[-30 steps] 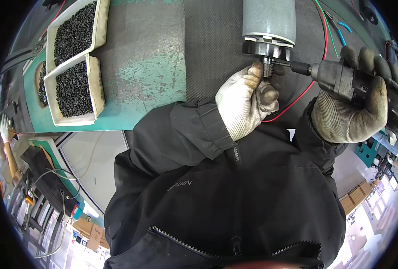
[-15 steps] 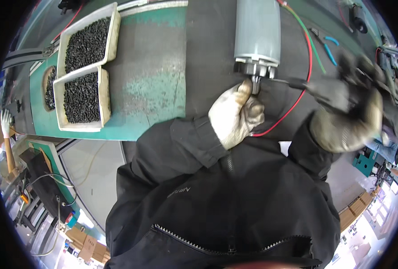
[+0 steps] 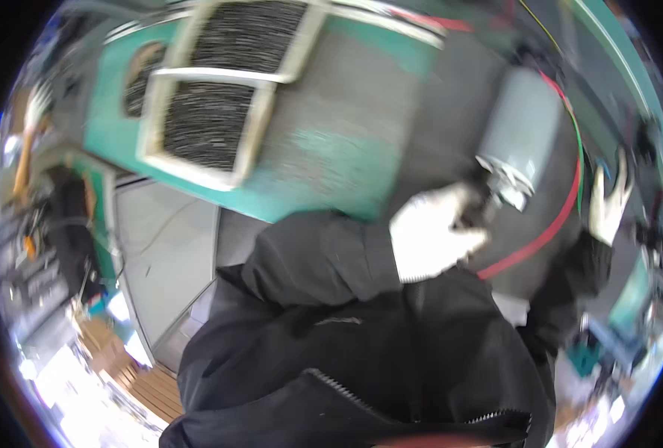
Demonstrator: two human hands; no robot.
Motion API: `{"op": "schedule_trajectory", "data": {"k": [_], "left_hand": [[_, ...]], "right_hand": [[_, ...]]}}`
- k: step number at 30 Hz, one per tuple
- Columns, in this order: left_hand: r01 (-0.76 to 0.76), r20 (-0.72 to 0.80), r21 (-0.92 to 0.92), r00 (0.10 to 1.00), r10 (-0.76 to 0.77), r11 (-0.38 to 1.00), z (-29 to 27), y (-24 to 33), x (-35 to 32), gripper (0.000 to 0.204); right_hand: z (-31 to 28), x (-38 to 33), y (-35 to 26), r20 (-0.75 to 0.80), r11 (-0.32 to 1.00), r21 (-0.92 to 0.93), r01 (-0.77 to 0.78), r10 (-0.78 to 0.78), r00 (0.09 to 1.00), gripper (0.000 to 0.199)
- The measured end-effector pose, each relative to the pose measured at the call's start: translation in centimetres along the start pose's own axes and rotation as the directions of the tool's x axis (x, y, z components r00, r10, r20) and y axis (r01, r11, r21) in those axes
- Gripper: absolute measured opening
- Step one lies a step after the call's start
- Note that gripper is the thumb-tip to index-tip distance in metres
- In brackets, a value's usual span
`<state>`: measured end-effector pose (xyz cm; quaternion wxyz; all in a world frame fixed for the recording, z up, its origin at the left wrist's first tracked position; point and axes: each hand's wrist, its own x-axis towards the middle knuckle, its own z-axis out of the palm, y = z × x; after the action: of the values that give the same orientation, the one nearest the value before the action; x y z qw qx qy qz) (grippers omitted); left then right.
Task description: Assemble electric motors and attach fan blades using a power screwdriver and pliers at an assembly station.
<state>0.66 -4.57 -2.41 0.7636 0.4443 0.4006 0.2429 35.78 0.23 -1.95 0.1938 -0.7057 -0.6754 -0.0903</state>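
Note:
A grey cylindrical motor lies tilted on the dark mat, its metal-fitted end toward me. At that end is my left hand in a white glove with dark-stained fingertips. Its fingers are curled around something dark, too blurred to name. Off to the right of the motor, my right hand, also gloved, is open with its fingers spread and nothing visible in it. A red wire and a green wire curve between the motor and my right hand.
Two white trays of small black parts stand on the green worktop at left. A round opening beside them holds more dark parts. Another gloved hand shows at the far left edge.
The view has swung, so the trays and motor sit farther right and the motor looks tilted. My right hand has let go of a dark blurred tool and its fingers have spread.

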Motion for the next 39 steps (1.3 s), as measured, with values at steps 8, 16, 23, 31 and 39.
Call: {"op": "schedule_trajectory", "data": {"k": [8, 16, 23, 31, 39], "left_hand": [[0.461, -0.575, 0.774, 0.222, 0.788, 0.435, -20.6, 6.8, -11.7, 0.020], [0.693, -0.666, 0.662, 0.371, 0.648, 0.283, -38.8, 7.5, -10.0, 0.030], [0.731, -0.663, 0.657, 0.442, 0.604, 0.185, -41.1, 7.6, -8.6, 0.025], [0.652, -0.605, 0.696, 0.308, 0.734, 0.300, -39.9, 8.1, -10.3, 0.019], [0.166, -0.737, 0.659, 0.341, 0.584, 0.734, -39.5, 8.7, -12.6, 0.018]], "right_hand": [[2.7, -3.2, 9.6, 0.097, 0.986, -0.157, 0.051, -0.036, 0.995, 0.065], [4.9, -3.4, 11.2, 0.111, 0.999, -0.046, -0.028, 0.032, 0.993, 0.061], [4.9, -3.4, 11.7, 0.101, 0.995, -0.053, -0.084, 0.089, 0.991, 0.059], [4.5, -3.6, 10.3, 0.097, 0.996, -0.022, -0.090, 0.091, 0.991, 0.057], [4.2, -3.8, 9.9, 0.094, 0.987, -0.120, -0.108, 0.120, 0.988, 0.056]]}}
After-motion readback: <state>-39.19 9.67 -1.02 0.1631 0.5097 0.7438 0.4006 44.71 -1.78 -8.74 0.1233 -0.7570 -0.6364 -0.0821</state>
